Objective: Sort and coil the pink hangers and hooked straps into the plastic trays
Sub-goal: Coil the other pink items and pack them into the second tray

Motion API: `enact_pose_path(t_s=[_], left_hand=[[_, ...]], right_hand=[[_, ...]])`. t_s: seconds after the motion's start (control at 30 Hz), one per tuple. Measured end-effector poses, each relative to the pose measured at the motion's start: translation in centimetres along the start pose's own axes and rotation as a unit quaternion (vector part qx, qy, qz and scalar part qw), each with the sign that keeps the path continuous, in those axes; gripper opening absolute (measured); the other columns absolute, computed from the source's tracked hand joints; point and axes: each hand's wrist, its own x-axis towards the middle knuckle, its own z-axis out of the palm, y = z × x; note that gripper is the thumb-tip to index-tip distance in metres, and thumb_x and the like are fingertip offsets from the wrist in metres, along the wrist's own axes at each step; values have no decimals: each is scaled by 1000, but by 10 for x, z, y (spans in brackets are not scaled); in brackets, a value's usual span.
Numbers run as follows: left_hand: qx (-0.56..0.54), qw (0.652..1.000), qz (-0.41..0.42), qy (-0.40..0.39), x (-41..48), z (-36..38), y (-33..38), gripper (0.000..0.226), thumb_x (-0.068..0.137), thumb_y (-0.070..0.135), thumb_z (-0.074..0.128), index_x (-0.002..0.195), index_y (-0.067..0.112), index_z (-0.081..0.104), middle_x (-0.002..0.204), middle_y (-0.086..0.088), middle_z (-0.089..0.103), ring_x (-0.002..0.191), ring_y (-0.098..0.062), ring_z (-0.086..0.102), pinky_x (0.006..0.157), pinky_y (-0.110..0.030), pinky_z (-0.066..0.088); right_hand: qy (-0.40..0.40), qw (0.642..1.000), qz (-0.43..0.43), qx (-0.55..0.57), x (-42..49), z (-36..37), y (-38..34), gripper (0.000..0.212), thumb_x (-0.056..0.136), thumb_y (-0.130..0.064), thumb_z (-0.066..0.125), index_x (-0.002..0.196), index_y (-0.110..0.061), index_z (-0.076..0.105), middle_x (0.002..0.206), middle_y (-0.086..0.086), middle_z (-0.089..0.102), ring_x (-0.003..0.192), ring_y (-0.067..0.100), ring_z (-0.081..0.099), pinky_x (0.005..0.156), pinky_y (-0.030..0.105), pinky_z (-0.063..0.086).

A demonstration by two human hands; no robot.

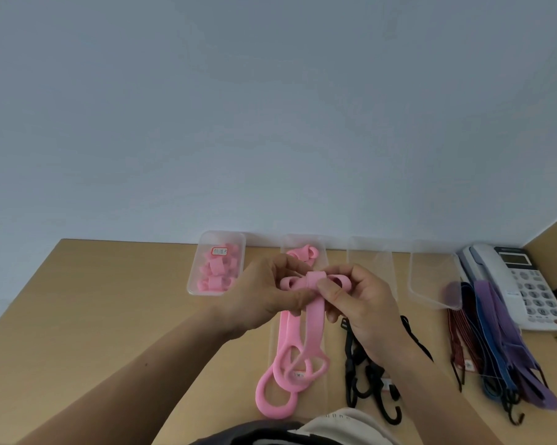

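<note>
Hanger coils [214, 272] in leftmost tray [221, 233], one coil [303, 253] in second tray [300, 237]

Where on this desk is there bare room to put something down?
The widest bare patch of desk lies left of the leftmost tray and the pink hangers. The third tray looks empty at its far end. Crowded: the middle, where left hand and right hand grip a pink hanger, and the right: black hooked straps, coloured straps, telephone.
</note>
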Motion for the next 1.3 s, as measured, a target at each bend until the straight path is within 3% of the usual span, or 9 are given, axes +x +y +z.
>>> enact_pose_path(t_s=[0.13,0.23,0.4,0.6,0.77,0.87,1.07,1.17,1.3], left_hand=[[31,999,-20,-10,-1,1,0,26,84,11,77,102,4,60,85,-25,70,66,-24,65,60,-28,54],[28,999,-26,-22,-1,0,1,31,82,12,76,105,2,58,86,-25,71,67,-25,65,63,-31,55],[-48,998,-37,-26,2,2,7,43,82,29,76,108,-2,60,85,-16,70,74,-28,65,66,-32,54],[-34,999,8,9,5,1,3,18,88,11,72,101,1,65,77,-11,68,69,-22,62,63,-28,53],[-36,998,49,8,3,1,3,16,85,1,72,100,3,66,88,-11,68,75,-30,61,69,-37,54],[-39,997,61,4,3,0,4,19,80,5,73,97,9,66,93,-21,68,85,-37,66,79,-46,56],[-11,999,30,14,2,-2,-2,42,74,11,76,113,13,60,110,-26,62,97,-43,64,89,-54,53],[3,1000,6,-8,3,-4,-1,37,75,15,76,109,7,62,98,-29,66,78,-31,64,75,-43,56],[31,999,4,-24,1,-5,2,19,79,16,73,95,7,66,88,-25,70,73,-25,65,66,-33,56]], right_hand=[[-13,1000,-13,-1,-1,-1,0,17,86,-4,70,92,-19,71,67,7,63,51,19,54,52,26,49],[-28,999,-22,0,-2,-1,1,23,85,0,69,91,-23,71,73,7,65,55,18,54,55,25,50],[-36,998,-43,10,0,-2,3,29,82,11,68,99,-12,65,81,-4,71,66,6,64,62,17,51],[-41,998,-44,24,3,-3,5,28,80,14,68,103,-2,61,79,-4,70,67,5,64,64,18,51],[-31,999,-13,31,5,-1,0,25,78,-16,75,100,-7,66,75,8,67,60,17,59,59,23,50],[-16,1000,19,13,7,1,1,23,78,-35,74,91,-17,72,74,16,65,58,25,56,56,31,48],[-14,999,-1,-29,7,2,2,14,76,-29,75,89,-25,74,63,9,63,50,21,55,51,27,48],[-15,1000,-14,-11,6,1,2,12,81,-19,76,91,-25,73,61,9,61,49,20,54,51,25,48],[-14,999,-24,-23,4,2,0,17,81,-16,75,97,-18,70,67,4,64,51,18,54,53,25,49]])
